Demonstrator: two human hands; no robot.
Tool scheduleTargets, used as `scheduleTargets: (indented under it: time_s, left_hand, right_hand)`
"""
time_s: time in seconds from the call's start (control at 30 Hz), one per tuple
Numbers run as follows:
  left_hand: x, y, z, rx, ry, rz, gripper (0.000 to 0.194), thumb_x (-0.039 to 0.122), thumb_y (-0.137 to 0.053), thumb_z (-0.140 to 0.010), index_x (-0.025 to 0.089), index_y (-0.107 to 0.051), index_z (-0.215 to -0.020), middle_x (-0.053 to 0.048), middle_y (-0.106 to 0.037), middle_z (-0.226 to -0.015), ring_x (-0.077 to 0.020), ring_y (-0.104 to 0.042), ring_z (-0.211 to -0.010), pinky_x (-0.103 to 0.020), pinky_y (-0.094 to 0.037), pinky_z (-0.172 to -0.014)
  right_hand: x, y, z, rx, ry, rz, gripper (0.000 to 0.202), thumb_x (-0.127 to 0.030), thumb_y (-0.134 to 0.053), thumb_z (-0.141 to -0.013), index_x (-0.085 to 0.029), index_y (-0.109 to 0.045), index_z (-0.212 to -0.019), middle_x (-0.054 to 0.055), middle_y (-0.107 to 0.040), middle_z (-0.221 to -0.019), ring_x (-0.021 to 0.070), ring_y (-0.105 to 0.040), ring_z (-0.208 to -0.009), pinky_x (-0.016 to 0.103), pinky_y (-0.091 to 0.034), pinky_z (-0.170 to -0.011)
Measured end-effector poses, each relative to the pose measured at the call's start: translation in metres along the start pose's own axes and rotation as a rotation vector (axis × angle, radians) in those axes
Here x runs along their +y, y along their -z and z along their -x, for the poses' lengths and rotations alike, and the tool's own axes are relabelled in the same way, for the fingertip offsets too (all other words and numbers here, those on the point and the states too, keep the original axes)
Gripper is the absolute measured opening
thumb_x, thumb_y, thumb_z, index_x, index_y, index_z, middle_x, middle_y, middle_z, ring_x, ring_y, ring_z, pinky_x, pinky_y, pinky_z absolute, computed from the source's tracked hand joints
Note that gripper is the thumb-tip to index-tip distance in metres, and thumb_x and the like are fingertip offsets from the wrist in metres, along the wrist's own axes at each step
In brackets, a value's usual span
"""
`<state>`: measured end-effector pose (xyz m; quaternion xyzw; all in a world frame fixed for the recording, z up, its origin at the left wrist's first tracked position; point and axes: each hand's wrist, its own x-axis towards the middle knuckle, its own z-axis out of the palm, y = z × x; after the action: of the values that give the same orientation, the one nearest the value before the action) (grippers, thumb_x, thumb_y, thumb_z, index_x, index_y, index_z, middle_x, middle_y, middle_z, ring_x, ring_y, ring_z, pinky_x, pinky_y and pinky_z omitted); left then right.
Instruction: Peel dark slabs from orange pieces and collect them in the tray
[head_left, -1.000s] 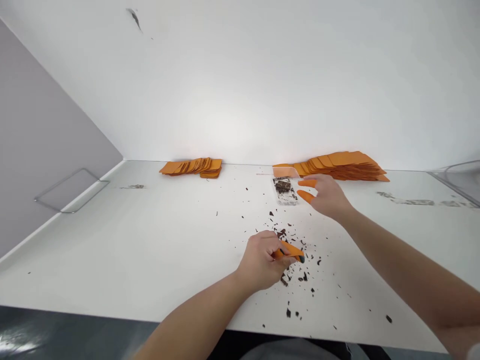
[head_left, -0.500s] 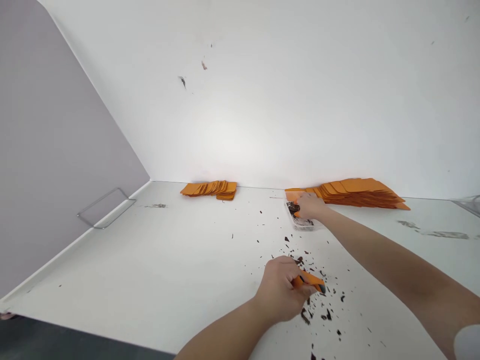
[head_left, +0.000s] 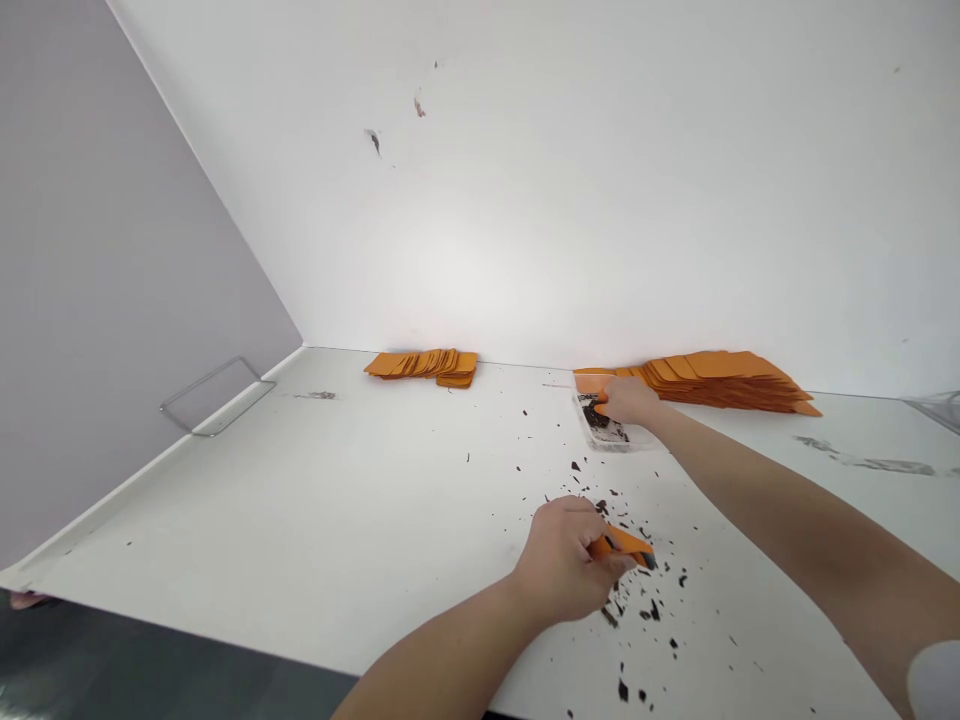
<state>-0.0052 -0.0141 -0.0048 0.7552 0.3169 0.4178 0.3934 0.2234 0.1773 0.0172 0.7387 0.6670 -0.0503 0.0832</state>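
Left hand [head_left: 571,558] pinches an orange paper packet [head_left: 628,544]; right hand [head_left: 628,400], grip unclear, reaches into a clear rectangular tub [head_left: 609,446].

White worktop [head_left: 315,520] stretching wide here, grey smears [head_left: 874,464] on its right side! Behind the worktop, up goes a white wall [head_left: 637,200], scuffs [head_left: 373,142] on it, soft light glowing low. Left of the worktop, a grey wall [head_left: 112,220]; below its near edge, dark floor [head_left: 165,665]!

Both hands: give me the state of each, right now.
Left hand: closed, holding an orange packet.
Right hand: at the dark pieces in the clear tray; whether it grips any cannot be told.
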Motion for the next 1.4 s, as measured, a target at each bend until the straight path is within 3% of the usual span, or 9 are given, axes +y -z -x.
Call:
scheduleTargets:
  time_s: [0.27, 0.43, 0.5, 0.6, 0.7, 0.83, 1.03, 1.23, 1.4]
  left_hand:
    - [-0.001, -0.002, 0.001, -0.001, 0.023, -0.020, 0.027, 0.018, -0.076, -0.068, 0.017, -0.053, -0.054, 0.001, -0.047, -0.056, -0.0125, -0.044, -0.055, -0.025, -0.031, -0.049]
    - [0.000, 0.000, 0.000, 0.003, 0.009, -0.037, 0.025, 0.018, -0.077, -0.068, 0.017, -0.055, -0.055, 0.001, -0.049, -0.056, -0.0132, -0.046, -0.056, -0.025, -0.032, -0.050]
    - [0.001, 0.001, -0.001, 0.025, -0.003, -0.050, 0.026, 0.019, -0.078, -0.069, 0.017, -0.056, -0.055, 0.001, -0.049, -0.055, -0.0132, -0.046, -0.055, -0.025, -0.033, -0.050]
    - [0.002, 0.004, -0.002, 0.048, -0.011, -0.054, 0.024, 0.021, -0.078, -0.071, 0.016, -0.059, -0.057, 0.000, -0.052, -0.057, -0.0128, -0.049, -0.055, -0.025, -0.034, -0.050]
    - [0.004, 0.005, -0.003, 0.056, -0.027, -0.053, 0.021, 0.023, -0.076, -0.074, 0.016, -0.062, -0.060, -0.002, -0.057, -0.060, -0.0130, -0.052, -0.056, -0.024, -0.038, -0.052]
    - [0.003, 0.005, -0.003, 0.086, -0.108, -0.050, 0.018, 0.024, -0.074, -0.077, 0.017, -0.064, -0.063, -0.002, -0.059, -0.061, -0.0127, -0.053, -0.056, -0.024, -0.040, -0.052]
    - [0.004, 0.005, -0.004, 0.131, -0.200, -0.067, 0.020, 0.028, -0.071, -0.081, 0.017, -0.064, -0.065, -0.002, -0.061, -0.061, -0.0118, -0.054, -0.055, -0.023, -0.042, -0.051]
    - [0.002, 0.004, -0.005, 0.170, -0.300, -0.141, 0.021, 0.031, -0.067, -0.084, 0.017, -0.064, -0.069, -0.002, -0.063, -0.061, -0.0125, -0.056, -0.057, -0.024, -0.045, -0.053]
    - [-0.003, 0.004, -0.006, 0.235, -0.464, -0.335, 0.009, 0.014, -0.061, -0.079, 0.018, -0.063, -0.071, -0.001, -0.067, -0.066, -0.0137, -0.058, -0.062, -0.029, -0.047, -0.063]
  right_hand:
    - [0.008, 0.015, 0.022, 0.217, -0.052, -0.103, 0.025, -0.038, -0.059, -0.086, -0.015, -0.070, -0.084, 0.015, -0.066, -0.092, 0.0336, -0.059, -0.101, 0.040, -0.047, -0.077]
    - [0.017, 0.032, 0.065, 0.347, -0.042, -0.245, 0.026, -0.037, -0.053, -0.087, -0.019, -0.070, -0.090, 0.011, -0.067, -0.092, 0.0286, -0.063, -0.088, 0.035, -0.049, -0.067]
    - [0.017, 0.030, 0.094, 0.446, 0.041, -0.383, 0.027, -0.040, -0.049, -0.090, -0.024, -0.069, -0.098, 0.006, -0.066, -0.106, 0.0257, -0.063, -0.095, 0.037, -0.051, -0.076]
    - [0.011, 0.016, 0.146, 0.684, 0.324, -0.808, 0.021, -0.042, -0.058, -0.087, -0.029, -0.069, -0.099, 0.004, -0.063, -0.114, 0.0277, -0.059, -0.108, 0.045, -0.049, -0.094]
    - [-0.001, -0.004, 0.195, 0.699, 0.580, -1.047, 0.013, -0.032, -0.062, -0.089, -0.034, -0.071, -0.099, 0.003, -0.061, -0.119, 0.0296, -0.050, -0.125, 0.052, -0.041, -0.106]
    - [-0.014, -0.029, 0.235, 0.718, 0.714, -1.220, 0.027, -0.021, -0.064, -0.088, -0.037, -0.071, -0.108, 0.003, -0.061, -0.119, 0.0318, -0.041, -0.132, 0.059, -0.033, -0.111]
    - [-0.018, -0.055, 0.247, 0.766, 0.715, -1.241, 0.032, -0.017, -0.064, -0.087, -0.036, -0.071, -0.112, 0.003, -0.061, -0.120, 0.0323, -0.042, -0.131, 0.063, -0.028, -0.112]
    - [-0.014, -0.061, 0.246, 0.863, 0.669, -1.154, 0.041, -0.009, -0.064, -0.083, -0.035, -0.070, -0.114, 0.003, -0.061, -0.122, 0.0334, -0.040, -0.132, 0.065, -0.029, -0.110]
    - [-0.013, -0.066, 0.242, 0.966, 0.696, -0.986, 0.044, -0.005, -0.067, -0.077, -0.032, -0.071, -0.111, 0.004, -0.062, -0.118, 0.0348, -0.041, -0.130, 0.062, -0.035, -0.105]
